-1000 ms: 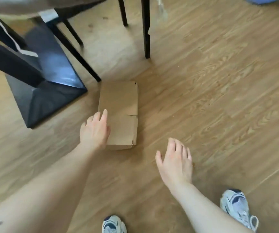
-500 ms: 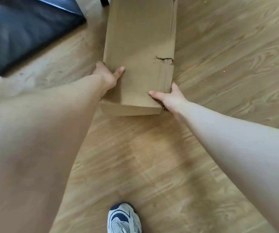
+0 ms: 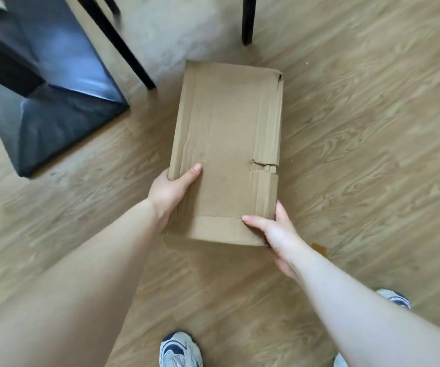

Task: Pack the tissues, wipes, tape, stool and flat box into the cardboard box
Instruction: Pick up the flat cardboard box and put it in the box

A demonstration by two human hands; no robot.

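A flat brown cardboard box (image 3: 226,144) with a small tear on its right edge is held above the wooden floor in both hands. My left hand (image 3: 168,192) grips its near left edge, thumb on top. My right hand (image 3: 274,231) grips the near right corner, thumb lying across the top flap. The tissues, wipes, tape, stool and the larger cardboard box are out of view.
A black table base (image 3: 54,112) stands at the left, with thin black legs (image 3: 118,43) slanting beside it and another black leg (image 3: 248,19) at the top. My white and blue shoes (image 3: 180,349) show at the bottom. A small brown scrap (image 3: 319,249) lies on the floor.
A second ago both hands were open beside the flat box lying on the floor. Both then gripped its near end, and now the box is raised towards me and the view has pulled back.
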